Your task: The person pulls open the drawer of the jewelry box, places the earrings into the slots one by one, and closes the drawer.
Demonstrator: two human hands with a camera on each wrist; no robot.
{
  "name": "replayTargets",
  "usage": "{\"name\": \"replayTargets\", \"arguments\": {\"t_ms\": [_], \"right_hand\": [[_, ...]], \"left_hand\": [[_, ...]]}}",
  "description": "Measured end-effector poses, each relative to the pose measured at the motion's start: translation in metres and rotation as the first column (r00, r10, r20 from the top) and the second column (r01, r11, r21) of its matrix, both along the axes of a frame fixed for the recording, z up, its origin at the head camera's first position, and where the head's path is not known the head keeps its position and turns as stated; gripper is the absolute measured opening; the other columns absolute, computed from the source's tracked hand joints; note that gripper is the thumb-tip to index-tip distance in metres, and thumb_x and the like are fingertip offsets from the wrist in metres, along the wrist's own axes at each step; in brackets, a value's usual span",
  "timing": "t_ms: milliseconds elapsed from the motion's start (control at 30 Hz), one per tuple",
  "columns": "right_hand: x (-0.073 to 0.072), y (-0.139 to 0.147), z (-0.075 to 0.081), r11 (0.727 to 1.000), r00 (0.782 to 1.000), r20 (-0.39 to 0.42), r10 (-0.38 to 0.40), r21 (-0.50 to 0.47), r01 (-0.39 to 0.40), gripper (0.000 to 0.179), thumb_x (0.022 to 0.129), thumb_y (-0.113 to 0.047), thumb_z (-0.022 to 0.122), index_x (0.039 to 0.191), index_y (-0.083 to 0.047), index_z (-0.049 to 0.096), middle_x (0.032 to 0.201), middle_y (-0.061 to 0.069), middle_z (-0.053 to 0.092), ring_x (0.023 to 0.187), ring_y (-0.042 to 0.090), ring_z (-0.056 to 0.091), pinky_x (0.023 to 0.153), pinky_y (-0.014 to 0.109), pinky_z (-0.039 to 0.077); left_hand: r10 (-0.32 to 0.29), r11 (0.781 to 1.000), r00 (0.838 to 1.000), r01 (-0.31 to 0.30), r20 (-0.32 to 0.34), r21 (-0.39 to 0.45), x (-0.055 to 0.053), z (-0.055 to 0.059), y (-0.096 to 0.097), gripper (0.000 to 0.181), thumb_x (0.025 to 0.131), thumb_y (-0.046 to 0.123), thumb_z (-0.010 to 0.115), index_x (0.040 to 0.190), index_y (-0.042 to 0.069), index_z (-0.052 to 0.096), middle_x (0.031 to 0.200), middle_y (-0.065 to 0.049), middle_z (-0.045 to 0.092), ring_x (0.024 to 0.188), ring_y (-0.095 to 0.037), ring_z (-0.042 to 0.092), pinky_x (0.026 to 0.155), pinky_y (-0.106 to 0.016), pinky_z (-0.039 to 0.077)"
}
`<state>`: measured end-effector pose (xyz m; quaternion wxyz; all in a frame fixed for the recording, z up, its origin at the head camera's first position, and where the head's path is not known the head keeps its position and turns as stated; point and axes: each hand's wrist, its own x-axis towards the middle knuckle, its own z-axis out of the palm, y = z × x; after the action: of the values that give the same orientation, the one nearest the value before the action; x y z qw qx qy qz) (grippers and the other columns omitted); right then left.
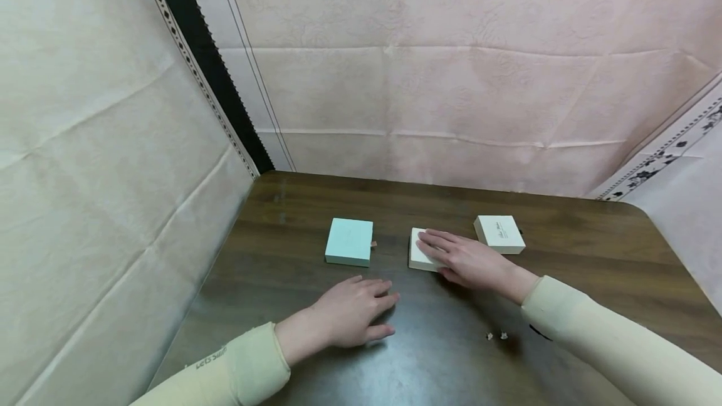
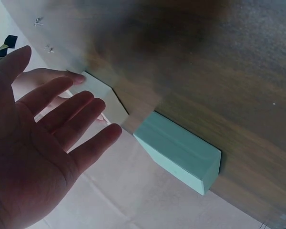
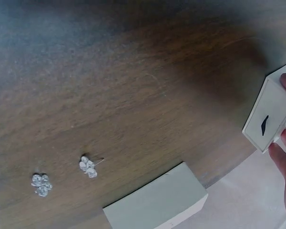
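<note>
Right hand on a white box, left hand spread over a wooden table

A person's bare right hand (image 1: 470, 262) lies on a white box (image 1: 420, 264) at the middle of a dark wooden tabletop (image 1: 575, 237). Its fingers stretch across the top and its thumb touches the near side; whether it grips the box or only rests on it, I cannot tell. The right-wrist view shows a small black tab (image 3: 264, 125) on the box's right side.

The left hand (image 1: 352, 312) is open and holds nothing, palm down over the table, fingers spread and pointing right. It is nearer than a flat teal box (image 1: 350, 240), which sits left of the white one, well apart from it, with a tan tab (image 1: 373, 244) on its right side.

Farther right stands a second white box (image 1: 501, 234) with dark lettering on top. On the near right, beside the right sleeve (image 1: 592, 324), lie two silvery flower-shaped studs, one (image 3: 88, 167) with a thin pin visible, the other (image 3: 42, 184) just beside it. Pale patterned cloth (image 1: 451, 99) hangs beyond the table's far edge.
</note>
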<state>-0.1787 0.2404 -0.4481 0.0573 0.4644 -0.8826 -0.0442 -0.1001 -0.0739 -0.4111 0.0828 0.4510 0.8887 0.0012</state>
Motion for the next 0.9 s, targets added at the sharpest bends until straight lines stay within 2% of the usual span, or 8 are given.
{"name": "replayTargets", "arguments": {"t_ms": [133, 267, 500, 733, 900], "right_hand": [[-0.001, -0.002, 0.001, 1.0, 1.0, 0.005, 0.002, -0.009, -0.002, 0.071, 0.097, -0.021, 0.082, 0.158, -0.001, 0.051, 0.162, 0.019, 0.05, 0.149, 0.035, 0.049, 0.104, 0.045, 0.056], [-0.002, -0.001, 0.001, 0.999, 0.999, 0.034, -0.009, -0.043, 0.011, 0.07, 0.097, -0.021, 0.082, 0.158, -0.002, 0.052, 0.162, 0.019, 0.05, 0.151, 0.035, 0.047, 0.112, 0.049, 0.05], [0.007, 0.008, 0.011, 0.988, 0.992, 0.097, -0.076, -0.127, 0.088, 0.077, 0.093, -0.022, 0.084, 0.159, -0.001, 0.049, 0.162, 0.022, 0.049, 0.15, 0.038, 0.047, 0.118, 0.06, 0.042], [0.017, 0.021, 0.027, 0.961, 0.968, 0.153, -0.197, -0.164, 0.222, 0.074, 0.097, -0.029, 0.081, 0.157, -0.001, 0.051, 0.16, 0.022, 0.051, 0.146, 0.042, 0.05, 0.117, 0.063, 0.041], [0.021, 0.029, 0.029, 0.939, 0.955, 0.154, -0.252, -0.201, 0.28, 0.064, 0.097, -0.03, 0.08, 0.15, -0.001, 0.06, 0.154, 0.021, 0.057, 0.14, 0.044, 0.055, 0.116, 0.063, 0.043]], "left_hand": [[-0.005, 1.0, 1.0, 0.004, -0.01, -0.006, -0.001, -0.001, 0.001, 0.057, 0.108, 0.055, 0.058, 0.152, 0.019, 0.062, 0.157, -0.006, 0.058, 0.145, -0.019, 0.055, 0.118, -0.045, 0.045], [-0.015, 1.0, 1.0, 0.015, -0.028, -0.002, -0.003, -0.001, 0.003, 0.056, 0.108, 0.054, 0.058, 0.151, 0.019, 0.063, 0.156, -0.006, 0.059, 0.144, -0.019, 0.056, 0.117, -0.044, 0.046], [-0.037, 0.999, 0.998, 0.038, -0.045, 0.022, -0.009, 0.0, 0.01, 0.054, 0.107, 0.051, 0.061, 0.15, 0.018, 0.064, 0.154, -0.007, 0.061, 0.142, -0.02, 0.058, 0.116, -0.044, 0.048], [-0.032, 0.999, 0.998, 0.034, -0.055, 0.036, -0.024, -0.001, 0.027, 0.055, 0.108, 0.049, 0.062, 0.153, 0.018, 0.061, 0.157, -0.006, 0.058, 0.143, -0.02, 0.057, 0.118, -0.042, 0.046], [-0.027, 0.998, 0.993, 0.034, -0.113, 0.059, -0.039, -0.003, 0.041, 0.055, 0.107, 0.048, 0.063, 0.153, 0.017, 0.061, 0.155, -0.007, 0.06, 0.142, -0.02, 0.058, 0.118, -0.04, 0.046]]}}
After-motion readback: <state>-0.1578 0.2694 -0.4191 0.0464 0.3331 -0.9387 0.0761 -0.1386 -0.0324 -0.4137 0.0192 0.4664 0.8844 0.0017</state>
